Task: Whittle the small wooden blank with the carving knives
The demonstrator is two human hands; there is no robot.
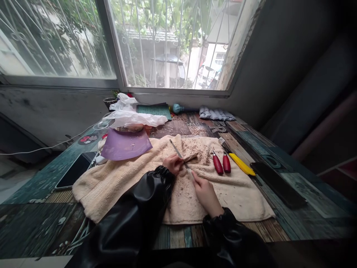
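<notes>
Over the middle of a beige towel point(240, 193), both hands meet on one small work spot. My left hand point(172, 165) is closed, pinching a small brown piece of wood point(191, 157) whose end sticks out to the right. In my right hand point(205, 191) is the light handle of a slim metal file point(175, 148). Its blade runs up and left, crossing the wood by my left fingertips. The exact contact is hidden by the fingers. Wood shavings point(205, 154) lie scattered on the towel around the wood.
Two red-handled carving tools point(222, 163) and a yellow utility knife point(242, 164) lie right of my hands. A purple sheet point(126, 145) and a tablet point(76, 170) are at left. A dark slab point(279, 184) lies far right; plastic bags point(134, 117) and a green mat point(154, 110) are behind.
</notes>
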